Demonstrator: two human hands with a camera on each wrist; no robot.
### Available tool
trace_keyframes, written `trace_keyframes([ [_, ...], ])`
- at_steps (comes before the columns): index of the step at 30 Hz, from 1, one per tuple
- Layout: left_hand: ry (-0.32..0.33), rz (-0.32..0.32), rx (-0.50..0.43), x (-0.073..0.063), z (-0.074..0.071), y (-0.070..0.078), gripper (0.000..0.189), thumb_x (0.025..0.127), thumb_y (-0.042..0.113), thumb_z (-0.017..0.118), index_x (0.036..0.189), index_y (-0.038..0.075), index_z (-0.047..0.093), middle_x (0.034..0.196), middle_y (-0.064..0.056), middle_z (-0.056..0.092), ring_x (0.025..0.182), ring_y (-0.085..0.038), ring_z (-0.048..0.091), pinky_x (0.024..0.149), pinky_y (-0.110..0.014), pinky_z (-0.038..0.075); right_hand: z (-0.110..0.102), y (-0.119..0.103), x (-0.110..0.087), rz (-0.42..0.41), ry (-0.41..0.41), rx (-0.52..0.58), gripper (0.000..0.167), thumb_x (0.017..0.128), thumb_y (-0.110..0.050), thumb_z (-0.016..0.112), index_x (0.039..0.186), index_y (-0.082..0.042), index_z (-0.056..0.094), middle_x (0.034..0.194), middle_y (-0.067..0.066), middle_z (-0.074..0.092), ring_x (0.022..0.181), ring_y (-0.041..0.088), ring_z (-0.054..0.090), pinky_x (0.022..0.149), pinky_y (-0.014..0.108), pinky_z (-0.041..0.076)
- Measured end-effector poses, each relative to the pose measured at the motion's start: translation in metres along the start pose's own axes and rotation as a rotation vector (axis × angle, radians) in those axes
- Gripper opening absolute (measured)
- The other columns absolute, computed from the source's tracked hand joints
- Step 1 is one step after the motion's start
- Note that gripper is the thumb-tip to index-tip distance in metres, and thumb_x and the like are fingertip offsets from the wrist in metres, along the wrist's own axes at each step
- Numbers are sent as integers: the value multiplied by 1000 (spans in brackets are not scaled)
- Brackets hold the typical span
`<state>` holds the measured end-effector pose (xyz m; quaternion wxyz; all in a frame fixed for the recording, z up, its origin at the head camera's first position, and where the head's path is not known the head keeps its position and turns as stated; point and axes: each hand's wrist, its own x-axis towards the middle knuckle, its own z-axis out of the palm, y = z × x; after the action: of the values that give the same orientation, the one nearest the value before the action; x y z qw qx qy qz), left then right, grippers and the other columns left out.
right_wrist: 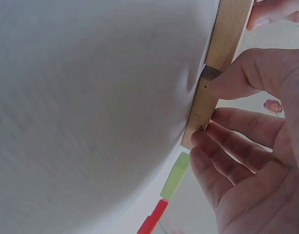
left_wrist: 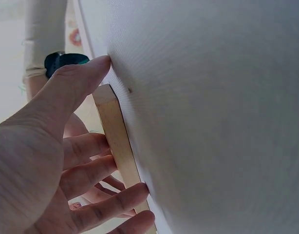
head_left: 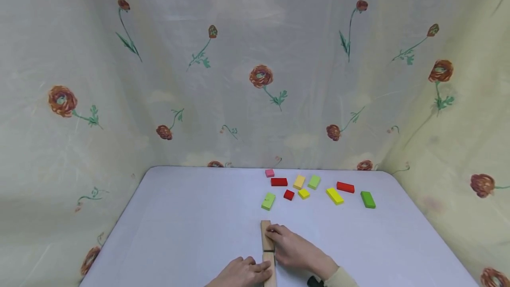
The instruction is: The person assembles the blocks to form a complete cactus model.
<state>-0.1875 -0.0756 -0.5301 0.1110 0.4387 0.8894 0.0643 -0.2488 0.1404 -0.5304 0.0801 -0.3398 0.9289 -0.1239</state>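
Note:
Two plain wooden blocks lie end to end in a line on the table, the far block (head_left: 267, 244) meeting the near block (head_left: 268, 257). My left hand (head_left: 242, 273) rests its extended fingers on the near block; in the left wrist view its thumb (left_wrist: 86, 75) stands apart by the block's end. With thumb and fingers, my right hand (head_left: 299, 249) grips the far block close to the joint. The right wrist view shows the thumb (right_wrist: 232, 83) against this block and the fingertips along it.
Beyond the hands lie several coloured blocks, among them a light green block (head_left: 268, 201), a dark red block (head_left: 279, 182), a yellow block (head_left: 334, 196) and a green block (head_left: 368, 199). A flowered curtain (head_left: 239, 48) surrounds the white table (head_left: 179, 225).

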Motion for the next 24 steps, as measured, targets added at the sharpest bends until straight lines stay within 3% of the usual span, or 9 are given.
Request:
trace_keyframes([
  [17,21,16,47,-3,-2,2,62,89,60,54,142,29,48,143,8,51,95,-6,58,71,-24,49,1,-4,-4,-15,18,-5,49,90,-22,65,137,-11,54,140,4,49,127,20,49,101,35,46],
  [24,37,37,73,-3,0,3,60,91,59,52,141,28,50,141,7,53,92,-6,59,66,-22,47,3,-5,-5,-31,25,3,48,90,-20,65,136,-9,55,137,6,51,123,18,52,99,33,48],
])
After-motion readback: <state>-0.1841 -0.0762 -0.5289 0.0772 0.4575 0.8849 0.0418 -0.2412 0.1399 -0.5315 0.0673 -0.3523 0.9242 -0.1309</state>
